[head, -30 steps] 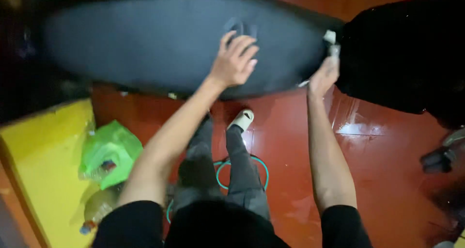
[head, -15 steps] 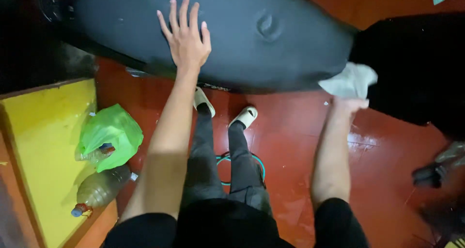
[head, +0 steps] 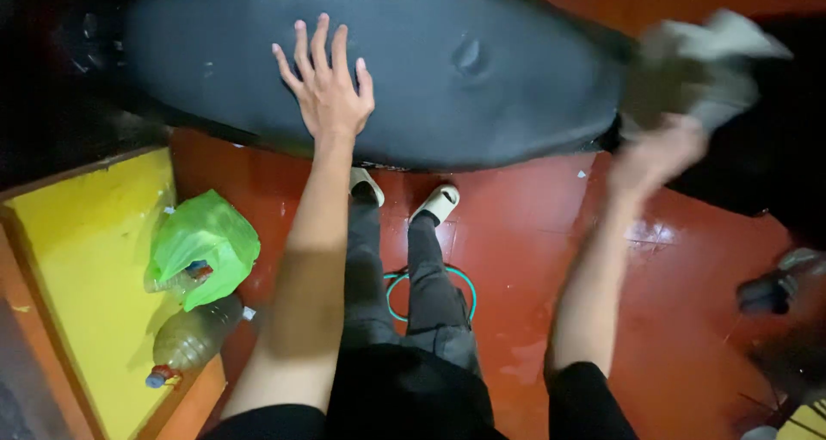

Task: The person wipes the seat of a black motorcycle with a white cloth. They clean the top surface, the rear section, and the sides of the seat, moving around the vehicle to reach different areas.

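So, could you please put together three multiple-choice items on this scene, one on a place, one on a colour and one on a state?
1. Where does the left hand lie?
A. flat on the long black seat
B. on the green plastic bag
C. on the red floor

2. What colour is the board beside the plastic bottle?
A. blue
B. yellow
C. white

3. How is the pale cloth at this moment?
A. folded on the floor
B. draped over the bottle
C. bunched in the right hand, blurred by motion

Answers: 1 A, the spread fingers press on the seat's top. 2 B, the board at the left edge is bright yellow. 3 C, the cloth rises from the raised hand's grip at the seat's right end, and both are smeared.
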